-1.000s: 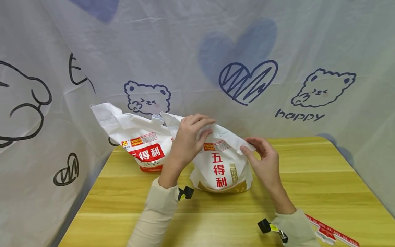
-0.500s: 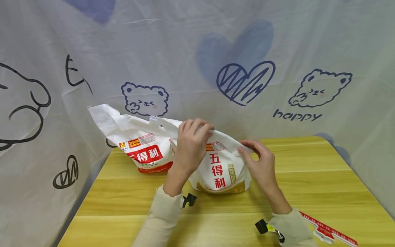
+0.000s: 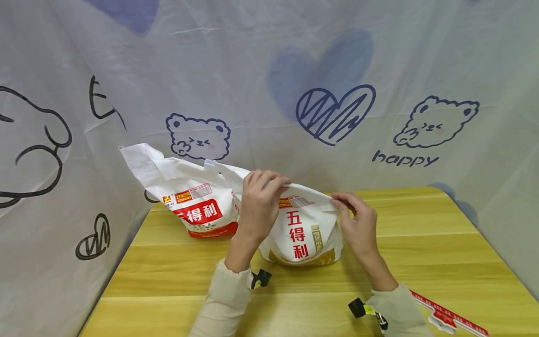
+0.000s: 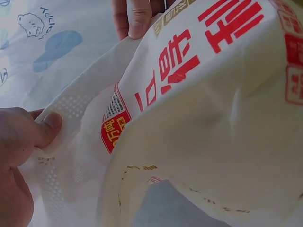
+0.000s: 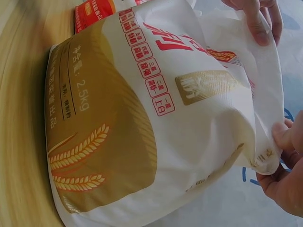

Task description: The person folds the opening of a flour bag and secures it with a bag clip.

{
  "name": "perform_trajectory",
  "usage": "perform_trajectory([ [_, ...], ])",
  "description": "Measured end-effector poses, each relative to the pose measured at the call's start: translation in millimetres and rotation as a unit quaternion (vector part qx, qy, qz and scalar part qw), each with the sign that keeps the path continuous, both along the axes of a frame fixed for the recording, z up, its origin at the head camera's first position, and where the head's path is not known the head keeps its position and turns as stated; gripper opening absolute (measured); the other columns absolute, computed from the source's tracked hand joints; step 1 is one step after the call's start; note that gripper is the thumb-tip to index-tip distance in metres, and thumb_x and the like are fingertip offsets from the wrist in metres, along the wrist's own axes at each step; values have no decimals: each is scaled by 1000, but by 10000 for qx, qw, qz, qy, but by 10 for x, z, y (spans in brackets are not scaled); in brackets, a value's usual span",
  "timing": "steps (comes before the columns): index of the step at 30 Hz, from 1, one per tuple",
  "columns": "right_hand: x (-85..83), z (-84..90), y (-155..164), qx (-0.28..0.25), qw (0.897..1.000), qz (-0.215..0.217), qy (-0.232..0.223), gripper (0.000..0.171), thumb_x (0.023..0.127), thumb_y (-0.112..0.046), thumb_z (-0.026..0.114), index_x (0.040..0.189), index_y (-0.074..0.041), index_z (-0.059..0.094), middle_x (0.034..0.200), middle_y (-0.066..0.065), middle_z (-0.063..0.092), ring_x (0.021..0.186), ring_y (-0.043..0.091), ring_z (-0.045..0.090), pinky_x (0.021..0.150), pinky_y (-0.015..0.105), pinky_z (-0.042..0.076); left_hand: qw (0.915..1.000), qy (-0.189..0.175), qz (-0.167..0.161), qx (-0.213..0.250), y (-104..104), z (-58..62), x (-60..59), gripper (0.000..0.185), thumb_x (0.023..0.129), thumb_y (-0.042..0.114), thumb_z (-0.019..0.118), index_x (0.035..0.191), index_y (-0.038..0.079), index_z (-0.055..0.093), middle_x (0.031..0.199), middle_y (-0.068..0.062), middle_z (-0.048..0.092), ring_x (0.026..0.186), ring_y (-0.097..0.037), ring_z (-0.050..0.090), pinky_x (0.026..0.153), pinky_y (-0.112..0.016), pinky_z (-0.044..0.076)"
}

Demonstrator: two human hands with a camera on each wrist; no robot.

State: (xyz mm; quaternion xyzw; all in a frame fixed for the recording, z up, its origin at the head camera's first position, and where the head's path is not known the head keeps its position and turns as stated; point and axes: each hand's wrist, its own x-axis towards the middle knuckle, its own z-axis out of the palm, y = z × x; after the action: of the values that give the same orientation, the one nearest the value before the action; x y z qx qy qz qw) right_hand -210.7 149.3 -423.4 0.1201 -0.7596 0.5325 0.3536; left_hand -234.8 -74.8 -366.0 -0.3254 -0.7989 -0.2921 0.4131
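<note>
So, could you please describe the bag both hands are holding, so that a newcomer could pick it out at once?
On the wooden table, two white bags stand before the cartoon-printed curtain. The held bag is the nearer, right-hand one; the left hand and right hand pinch its top edge. Unlike the other bag, with its red banner, it has vertical red characters and a gold base.
</note>
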Motion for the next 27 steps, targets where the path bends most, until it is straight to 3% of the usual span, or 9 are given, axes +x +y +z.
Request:
perform_trajectory([
  [4,-5,-9,-4,-26,9999,2,157,15,93,12,66,102,6,75,97,15,75,90,5,67,83,13,53,9999,23,-49,157,-3,-43,26,11,95,2,71,102,8,76,101,-5,71,95,-24,59,102,-43,41],
  [10,-9,-13,-11,-61,9997,-49,213,19,93,15,63,103,5,76,99,15,75,93,8,68,84,12,53,9994,198,-56,278,15,-60,39,14,94,-2,69,102,7,77,100,-6,72,96,-25,60,103,-44,41],
  [19,155,182,-77,-95,9993,314,194,18,91,21,60,105,15,70,100,25,69,93,17,66,86,18,55,9986,377,58,371,34,-78,31,10,95,4,71,101,8,77,100,-5,72,97,-26,61,103,-44,41],
  [27,112,59,121,267,9987,437,38,23,94,10,66,115,3,72,110,13,72,104,12,67,95,22,53,9981,423,18,448,61,-77,17,9,96,5,70,100,7,77,99,-5,72,96,-26,60,102,-45,41],
])
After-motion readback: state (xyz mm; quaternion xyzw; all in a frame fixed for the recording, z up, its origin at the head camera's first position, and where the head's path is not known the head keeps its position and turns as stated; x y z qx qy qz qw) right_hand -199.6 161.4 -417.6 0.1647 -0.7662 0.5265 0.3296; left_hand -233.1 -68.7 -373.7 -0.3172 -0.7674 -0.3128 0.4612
